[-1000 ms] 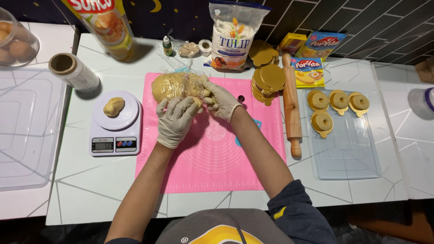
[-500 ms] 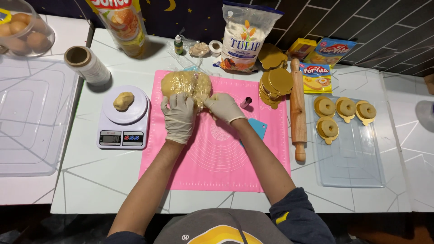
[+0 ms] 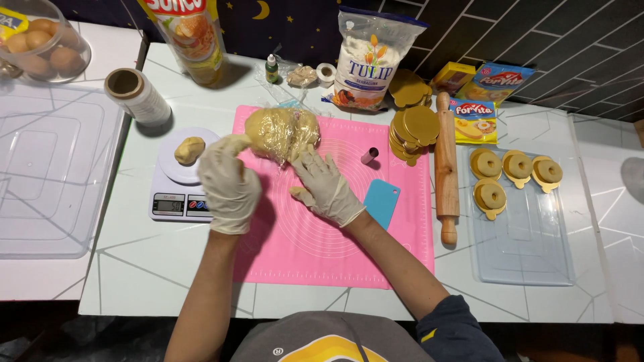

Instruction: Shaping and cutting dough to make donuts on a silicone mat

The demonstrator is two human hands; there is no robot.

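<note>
Upper centre of frame: left hand (image 3: 229, 184) pinches dough mass (image 3: 280, 134), soft and tearable; right hand (image 3: 327, 188) grips a small torn piece (image 3: 300, 195). Best taken at its edge.

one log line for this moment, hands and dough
left hand: pinching dough mass | right hand: holds small dough piece | mat: pink | scale: dough ball on it

Four ring pastries (image 3: 514, 173), two dough lumps (image 3: 280, 134), perhaps six eggs (image 3: 41, 45).
</note>
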